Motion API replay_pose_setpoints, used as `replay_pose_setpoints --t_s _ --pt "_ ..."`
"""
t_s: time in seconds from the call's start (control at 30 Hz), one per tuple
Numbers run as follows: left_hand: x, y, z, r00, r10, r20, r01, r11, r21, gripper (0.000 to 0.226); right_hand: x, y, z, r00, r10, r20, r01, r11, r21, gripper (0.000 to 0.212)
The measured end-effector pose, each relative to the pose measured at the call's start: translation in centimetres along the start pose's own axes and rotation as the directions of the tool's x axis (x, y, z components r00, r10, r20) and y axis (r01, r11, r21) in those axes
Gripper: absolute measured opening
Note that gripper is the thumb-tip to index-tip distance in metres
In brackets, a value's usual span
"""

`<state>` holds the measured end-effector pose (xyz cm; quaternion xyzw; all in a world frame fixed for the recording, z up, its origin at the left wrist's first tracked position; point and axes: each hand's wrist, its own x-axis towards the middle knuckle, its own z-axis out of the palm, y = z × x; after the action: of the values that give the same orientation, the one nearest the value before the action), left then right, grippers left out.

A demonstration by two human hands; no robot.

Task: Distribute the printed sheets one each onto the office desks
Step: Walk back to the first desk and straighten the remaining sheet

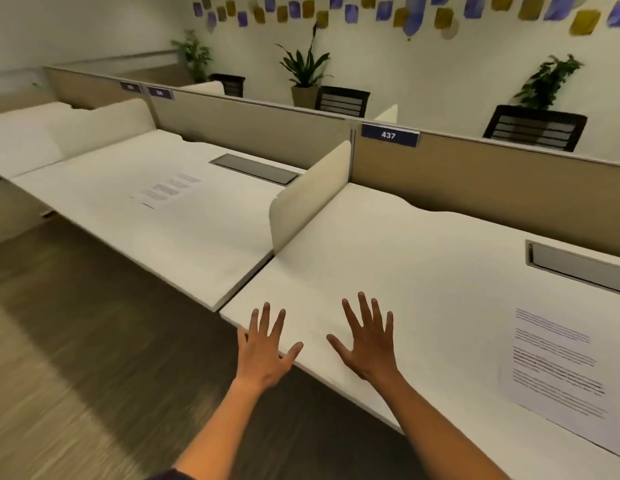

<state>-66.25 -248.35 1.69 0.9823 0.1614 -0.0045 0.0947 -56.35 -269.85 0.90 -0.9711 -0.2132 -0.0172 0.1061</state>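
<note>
One printed sheet [565, 372] lies flat at the right on the near white desk [388, 258]. A second printed sheet [166, 192] lies on the neighbouring desk [184, 237] to the left. My left hand [265, 344] is spread open over the near desk's front left corner and holds nothing. My right hand [367, 337] is spread open above the same desk, a little to the right, also with nothing in it. Both hands are well to the left of the nearer sheet.
A cream divider panel [308, 195] stands between the two desks. Tan partitions [475, 181] with a "437" label [389, 135] run along the back. Cable trays [255, 169] are set into the desktops. Chairs [533, 128] and plants [303, 69] stand behind. Wood floor [76, 341] lies to the left.
</note>
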Motion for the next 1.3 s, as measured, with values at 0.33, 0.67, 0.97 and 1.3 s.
replay_pose_setpoints --t_s 0.33,0.67,0.97,1.3 --pt "-3.2 -23.8 -5.0 0.950 -0.295 -0.104 0.290 0.955 -0.060 0.087 5.8 -26.6 3.7 0.941 -0.336 0.036 0.333 0.941 0.059 0.086" --pt "-2.5 -43.0 -6.7 0.794 -0.593 -0.133 0.575 0.804 -0.152 0.085 15.9 -48.4 10.0 0.793 -0.605 0.071 0.601 0.796 0.074 0.083" --pt "4.8 -60.1 -11.7 0.632 -0.753 -0.186 0.727 0.658 -0.195 0.085 29.0 -67.8 14.2 0.622 -0.777 0.095 0.766 0.629 0.133 0.083" --pt "11.1 -77.3 -15.1 0.518 -0.831 -0.204 0.791 0.556 -0.256 0.085 39.2 -86.4 19.3 0.531 -0.838 0.129 0.826 0.545 0.144 0.083"
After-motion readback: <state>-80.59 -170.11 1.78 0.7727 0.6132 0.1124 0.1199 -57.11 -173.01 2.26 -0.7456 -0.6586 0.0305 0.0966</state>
